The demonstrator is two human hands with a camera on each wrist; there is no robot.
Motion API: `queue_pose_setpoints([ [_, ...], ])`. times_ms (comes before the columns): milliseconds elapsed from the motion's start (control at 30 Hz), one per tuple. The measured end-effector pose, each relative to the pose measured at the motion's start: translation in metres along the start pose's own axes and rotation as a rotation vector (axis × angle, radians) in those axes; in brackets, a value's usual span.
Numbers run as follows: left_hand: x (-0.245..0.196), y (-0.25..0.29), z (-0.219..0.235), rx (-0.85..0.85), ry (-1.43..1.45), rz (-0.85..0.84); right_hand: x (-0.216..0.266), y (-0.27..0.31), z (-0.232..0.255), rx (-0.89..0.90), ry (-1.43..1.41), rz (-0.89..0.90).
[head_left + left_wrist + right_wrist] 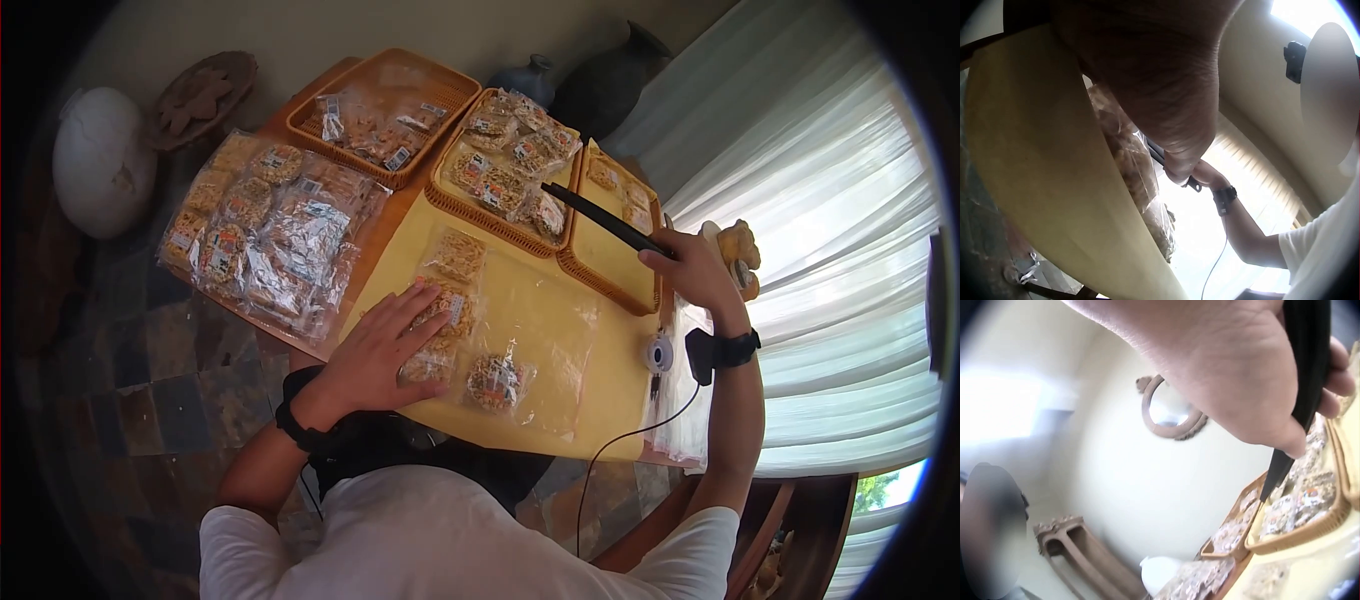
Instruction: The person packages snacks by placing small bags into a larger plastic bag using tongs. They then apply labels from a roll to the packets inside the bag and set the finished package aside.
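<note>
My left hand lies with fingers spread on packs of crunchy snack pieces in clear wrap. These form a column inside a large clear plastic bag on the yellow tabletop. One more round snack pack, with a colourful label, lies right of that hand in the same bag area. My right hand grips a long black tapered tool, held above the baskets with its thin end pointing to the far left. In the right wrist view the fingers wrap around the black tool.
Wicker baskets stand along the back: one with small packets, one full of snack packs, one partly filled. Filled clear bags overhang the left edge. A white tape roll sits at right, near the curtain.
</note>
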State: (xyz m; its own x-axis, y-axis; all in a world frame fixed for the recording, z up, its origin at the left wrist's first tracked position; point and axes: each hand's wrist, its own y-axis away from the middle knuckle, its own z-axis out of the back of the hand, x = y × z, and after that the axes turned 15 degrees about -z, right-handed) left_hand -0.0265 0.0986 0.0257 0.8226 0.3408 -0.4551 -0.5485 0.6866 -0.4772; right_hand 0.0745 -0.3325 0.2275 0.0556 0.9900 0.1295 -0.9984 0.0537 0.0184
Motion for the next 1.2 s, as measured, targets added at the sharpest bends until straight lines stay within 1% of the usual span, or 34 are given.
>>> queue_pose_setpoints([
  [33, 0.0, 0.0, 0.0, 0.001, -0.001, 0.002, 0.014, 0.006, 0.0, 0.001, -0.002, 0.001],
  [100, 0.0, 0.0, 0.001, -0.011, 0.003, -0.014, 0.055, 0.021, 0.001, -0.009, 0.177, 0.06],
  [167, 0.0, 0.001, -0.001, -0.01, -0.003, -0.013, 0.061, 0.02, -0.003, 0.021, 0.128, 0.072],
  [233, 0.001, 0.002, -0.001, -0.016, -0.011, -0.01, 0.068, 0.014, 0.001, 0.521, -0.212, -0.311],
  [267, 0.001, 0.003, -0.001, -0.015, -0.007, -0.013, 0.065, 0.011, -0.001, 0.519, -0.207, -0.306],
  [333, 0.001, 0.003, -0.003, -0.019, 0.0, -0.017, 0.046, 0.005, -0.015, 0.587, -0.265, -0.326],
  [367, 0.002, 0.004, -0.004, -0.023, 0.007, -0.02, 0.044, 0.005, -0.021, 0.585, -0.262, -0.325],
  [433, 0.003, 0.004, -0.002, -0.027, 0.006, -0.023, 0.041, 0.004, -0.036, 0.579, -0.465, -0.38],
  [467, 0.002, 0.004, -0.002, -0.021, 0.007, -0.022, 0.036, 0.002, -0.046, 0.581, -0.465, -0.372],
  [500, 0.002, 0.004, -0.002, -0.018, 0.008, -0.018, 0.029, -0.001, -0.055, 0.58, -0.536, -0.349],
  [533, 0.002, 0.004, -0.001, -0.024, 0.001, -0.012, 0.029, -0.004, -0.059, 0.579, -0.605, -0.324],
  [667, 0.002, 0.004, -0.003, -0.023, 0.001, -0.026, 0.04, -0.013, -0.076, 0.594, -0.663, -0.323],
  [733, 0.003, 0.005, -0.004, -0.027, 0.001, -0.022, 0.046, -0.021, -0.086, 0.633, -0.782, -0.323],
  [867, 0.003, 0.004, -0.004, -0.043, 0.002, -0.022, 0.049, -0.047, -0.101, 0.667, -0.843, -0.3],
  [933, 0.003, 0.005, -0.004, -0.048, 0.0, -0.02, 0.051, -0.056, -0.103, 0.738, -0.887, -0.307],
  [1033, 0.003, 0.004, -0.004, -0.035, -0.001, -0.009, 0.054, -0.063, -0.108, 0.762, -0.963, -0.331],
  [1133, 0.002, 0.004, -0.003, -0.017, 0.005, -0.008, 0.066, -0.078, -0.116, 0.773, -0.955, -0.343],
  [1200, 0.003, 0.004, -0.003, -0.043, 0.022, -0.01, 0.071, -0.086, -0.123, 0.77, -0.973, -0.349],
])
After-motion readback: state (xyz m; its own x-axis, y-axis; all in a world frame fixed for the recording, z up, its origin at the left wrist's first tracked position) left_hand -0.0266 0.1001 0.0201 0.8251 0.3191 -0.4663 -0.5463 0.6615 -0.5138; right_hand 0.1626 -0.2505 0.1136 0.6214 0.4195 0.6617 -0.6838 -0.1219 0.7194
